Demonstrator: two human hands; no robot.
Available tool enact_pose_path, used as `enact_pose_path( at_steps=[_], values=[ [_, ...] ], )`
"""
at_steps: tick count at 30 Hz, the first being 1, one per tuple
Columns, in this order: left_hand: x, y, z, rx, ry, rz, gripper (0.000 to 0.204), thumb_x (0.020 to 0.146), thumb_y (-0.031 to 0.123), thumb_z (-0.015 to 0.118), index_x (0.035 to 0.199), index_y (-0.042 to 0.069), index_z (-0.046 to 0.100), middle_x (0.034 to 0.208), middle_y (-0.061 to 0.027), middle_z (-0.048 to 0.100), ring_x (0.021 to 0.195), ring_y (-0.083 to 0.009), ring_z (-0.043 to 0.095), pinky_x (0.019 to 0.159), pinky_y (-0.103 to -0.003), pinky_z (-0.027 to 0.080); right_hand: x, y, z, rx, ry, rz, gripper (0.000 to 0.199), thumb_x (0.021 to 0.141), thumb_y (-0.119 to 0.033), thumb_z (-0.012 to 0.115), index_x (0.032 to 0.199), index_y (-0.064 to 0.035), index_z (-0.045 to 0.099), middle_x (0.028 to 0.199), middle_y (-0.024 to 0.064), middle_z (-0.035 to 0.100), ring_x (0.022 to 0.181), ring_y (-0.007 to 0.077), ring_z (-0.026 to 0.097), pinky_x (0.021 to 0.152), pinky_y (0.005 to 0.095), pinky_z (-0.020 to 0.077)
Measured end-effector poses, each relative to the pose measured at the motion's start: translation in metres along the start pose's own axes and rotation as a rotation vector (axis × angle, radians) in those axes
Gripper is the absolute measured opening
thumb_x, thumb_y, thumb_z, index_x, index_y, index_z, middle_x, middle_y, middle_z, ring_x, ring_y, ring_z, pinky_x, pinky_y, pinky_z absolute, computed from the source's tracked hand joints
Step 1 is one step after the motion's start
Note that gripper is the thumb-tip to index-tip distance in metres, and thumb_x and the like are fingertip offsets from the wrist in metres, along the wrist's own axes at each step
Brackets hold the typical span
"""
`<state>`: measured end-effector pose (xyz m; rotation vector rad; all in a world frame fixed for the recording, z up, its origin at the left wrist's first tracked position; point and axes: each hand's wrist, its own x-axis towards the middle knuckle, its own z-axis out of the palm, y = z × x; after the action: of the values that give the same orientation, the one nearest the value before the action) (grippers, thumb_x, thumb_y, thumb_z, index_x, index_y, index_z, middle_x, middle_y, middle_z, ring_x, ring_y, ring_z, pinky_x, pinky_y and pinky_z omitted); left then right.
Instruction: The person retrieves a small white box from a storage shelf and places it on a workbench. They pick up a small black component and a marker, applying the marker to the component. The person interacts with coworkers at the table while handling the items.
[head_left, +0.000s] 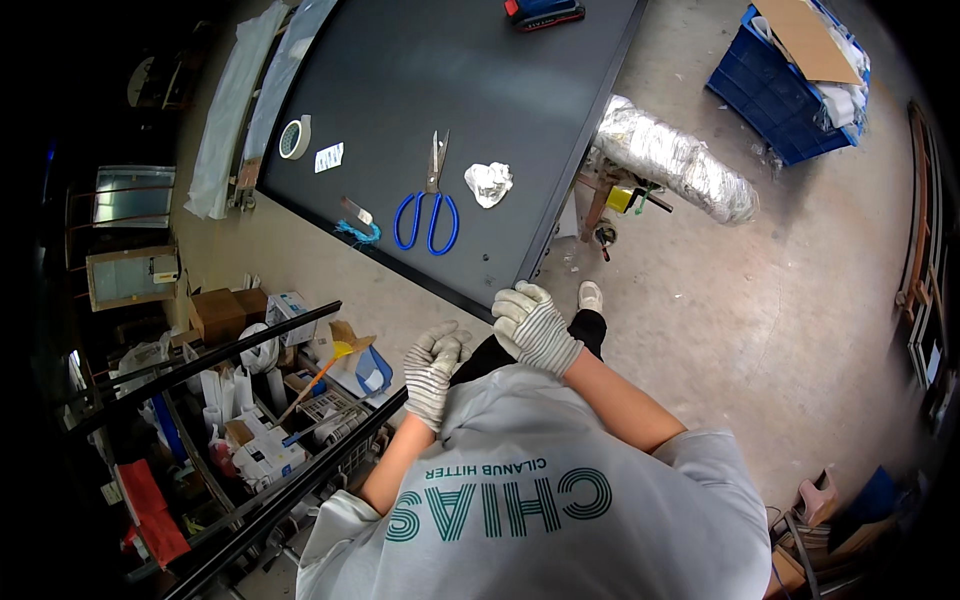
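Observation:
Both my hands wear white gloves with grey-striped cuffs. My right hand (pixel 535 326) is at the near corner of a dark flat panel (pixel 380 90), its fingers curled together against the edge. What those fingers hold, if anything, is hidden. Lower and to the left, my left hand (pixel 436 362) hovers in front of my shirt, fingers bent inward; their contents cannot be made out. On the panel lie blue-handled scissors (pixel 430 205), a crumpled white wad (pixel 489 184), a tape roll (pixel 295 138), a small white card (pixel 329 157) and a blue-bristled brush-like thing (pixel 358 232).
A cordless tool battery (pixel 543 13) sits at the panel's far end. To the right are a film-wrapped bundle (pixel 680 160) and a blue crate (pixel 775 95) with cardboard on top. Dark metal bars (pixel 215 365) and boxes (pixel 217 316) crowd the left side.

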<state>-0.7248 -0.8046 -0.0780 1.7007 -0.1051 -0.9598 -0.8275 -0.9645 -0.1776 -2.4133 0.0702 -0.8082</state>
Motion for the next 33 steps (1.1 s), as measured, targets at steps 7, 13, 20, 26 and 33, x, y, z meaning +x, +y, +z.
enact_pose_path(
  at_steps=[7, 13, 20, 26, 33],
  values=[
    [0.047, -0.019, -0.103, 0.033, -0.110, 0.033, 0.032, 0.089, 0.009, 0.060, 0.119, 0.000, 0.055, 0.088, -0.0074, 0.064, 0.074, -0.0111, 0.061, 0.072, -0.024, 0.052, 0.021, -0.034, 0.023, -0.136, 0.249, 0.224, 0.031, 0.059, -0.024, 0.074, 0.069, -0.0158, 0.046, 0.073, 0.0019, 0.051, 0.076, 0.0222, 0.054, 0.080, 0.0417, 0.0402],
    [0.085, -0.013, -0.194, -0.029, -0.102, 0.139, 0.024, 0.087, 0.008, 0.062, 0.110, 0.000, 0.060, 0.093, -0.0147, 0.066, 0.070, -0.0148, 0.061, 0.067, -0.027, 0.052, 0.042, -0.062, 0.062, -0.441, 0.395, 0.495, 0.032, 0.059, -0.027, 0.074, 0.068, -0.0146, 0.046, 0.068, 0.0036, 0.045, 0.075, 0.0243, 0.050, 0.092, 0.0444, 0.0332],
    [0.111, 0.008, -0.248, -0.050, -0.132, 0.185, 0.019, 0.087, 0.013, 0.064, 0.102, 0.001, 0.063, 0.088, -0.0122, 0.066, 0.072, -0.0163, 0.063, 0.067, -0.028, 0.053, 0.044, -0.064, 0.076, -0.567, 0.333, 0.650, 0.029, 0.065, -0.029, 0.072, 0.060, -0.0132, 0.048, 0.068, 0.0044, 0.050, 0.077, 0.0251, 0.053, 0.096, 0.0462, 0.0332],
    [0.109, 0.005, -0.263, -0.088, -0.124, 0.148, 0.021, 0.089, 0.015, 0.062, 0.103, 0.000, 0.062, 0.090, -0.0125, 0.065, 0.072, -0.0175, 0.063, 0.068, -0.029, 0.052, 0.077, -0.067, 0.078, -0.725, 0.327, 0.906, 0.022, 0.073, -0.030, 0.069, 0.082, -0.0118, 0.060, 0.081, 0.0062, 0.058, 0.085, 0.0250, 0.055, 0.096, 0.0470, 0.0329],
    [0.113, 0.010, -0.265, -0.080, -0.037, 0.130, 0.026, 0.090, 0.014, 0.060, 0.111, -0.001, 0.059, 0.092, -0.0127, 0.065, 0.078, -0.0167, 0.062, 0.073, -0.029, 0.052, 0.099, -0.027, 0.064, -0.915, 0.036, 1.031, 0.018, 0.078, -0.026, 0.065, 0.091, -0.0156, 0.060, 0.088, 0.0066, 0.063, 0.087, 0.0254, 0.058, 0.091, 0.0482, 0.0347]
  ],
)
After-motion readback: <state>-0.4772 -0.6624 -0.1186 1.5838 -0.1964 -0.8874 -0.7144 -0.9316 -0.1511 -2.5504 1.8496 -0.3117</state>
